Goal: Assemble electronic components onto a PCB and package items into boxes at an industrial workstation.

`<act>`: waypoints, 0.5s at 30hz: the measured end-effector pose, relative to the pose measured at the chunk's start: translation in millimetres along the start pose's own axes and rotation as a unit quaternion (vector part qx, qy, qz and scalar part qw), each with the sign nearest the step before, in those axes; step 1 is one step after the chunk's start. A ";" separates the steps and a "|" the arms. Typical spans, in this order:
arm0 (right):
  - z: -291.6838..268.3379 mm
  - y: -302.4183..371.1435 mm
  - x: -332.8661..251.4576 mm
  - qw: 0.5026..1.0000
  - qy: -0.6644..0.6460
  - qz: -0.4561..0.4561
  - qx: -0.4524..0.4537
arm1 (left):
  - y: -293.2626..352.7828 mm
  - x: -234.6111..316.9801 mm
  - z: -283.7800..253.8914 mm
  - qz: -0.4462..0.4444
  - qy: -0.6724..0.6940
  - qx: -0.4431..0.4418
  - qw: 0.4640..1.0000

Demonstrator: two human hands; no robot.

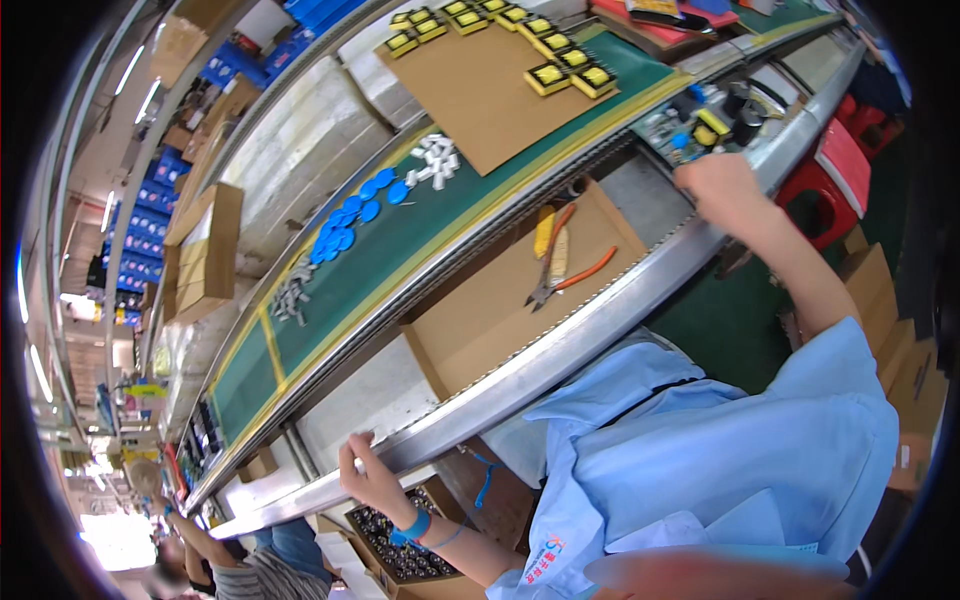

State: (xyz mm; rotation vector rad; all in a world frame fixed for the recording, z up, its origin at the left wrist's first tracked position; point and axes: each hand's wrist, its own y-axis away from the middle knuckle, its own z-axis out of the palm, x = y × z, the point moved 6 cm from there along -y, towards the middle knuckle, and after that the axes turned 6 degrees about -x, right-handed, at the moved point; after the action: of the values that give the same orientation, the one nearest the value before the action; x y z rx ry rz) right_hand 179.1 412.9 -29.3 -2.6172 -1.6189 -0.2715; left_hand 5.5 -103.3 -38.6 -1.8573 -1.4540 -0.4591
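My right hand (722,192) is closed at the near left corner of a circuit board (665,142), which lies between the rails of the line. Blue, yellow and black components stand on that board; the hand hides its near corner. Lower left, my left hand (372,482) hovers by the metal rail (520,365), thumb and fingers curled together. Something small and pale may be between them, too small to name. A blue wrist strap (412,528) circles the left wrist. Between the hands, a shallow cardboard tray (480,335) holds orange-handled cutters (550,275) and a yellow-handled tool (544,232).
Beyond the rails, a green bench (385,240) bears grey parts (292,292), blue discs (345,222) and white pieces (435,162). Yellow-black transformers (548,78) sit on cardboard (490,120). A box of dark parts (395,535) stands below left; a red stool (815,200) is at right. Another person (270,560) works lower left.
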 end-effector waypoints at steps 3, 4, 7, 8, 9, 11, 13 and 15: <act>5.3 0.9 40.8 0.996 0.032 0.030 0.076 | -34.0 31.2 9.6 0.078 0.010 -0.015 0.997; 12.6 2.8 60.1 0.994 0.021 0.043 0.100 | -46.9 42.3 17.9 0.120 -0.001 -0.006 0.993; 39.5 1.2 112.0 0.991 0.042 0.067 0.105 | -84.8 67.1 46.2 0.199 -0.035 -0.062 0.977; 46.3 1.1 126.1 0.988 0.038 0.065 0.132 | -94.0 74.4 49.4 0.221 -0.035 -0.064 0.973; 59.7 -4.6 144.8 0.988 0.045 0.075 0.128 | -103.9 79.8 54.5 0.243 -0.035 -0.065 0.967; 97.1 -20.6 196.8 0.987 0.044 0.067 0.137 | -124.0 81.0 64.7 0.271 -0.044 -0.069 0.959; 122.1 -36.1 243.4 0.987 0.048 0.052 0.147 | -134.2 78.2 67.3 0.295 -0.074 -0.042 0.952; 142.6 -48.4 283.1 0.989 0.062 0.056 0.125 | -145.5 74.9 83.0 0.320 -0.080 -0.021 0.944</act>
State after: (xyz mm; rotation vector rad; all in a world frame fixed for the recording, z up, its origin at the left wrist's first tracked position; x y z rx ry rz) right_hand 276.6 704.0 -122.0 -2.4393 -1.3631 -0.2065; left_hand -121.6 22.8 1.5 -2.2995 -0.8535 -0.0173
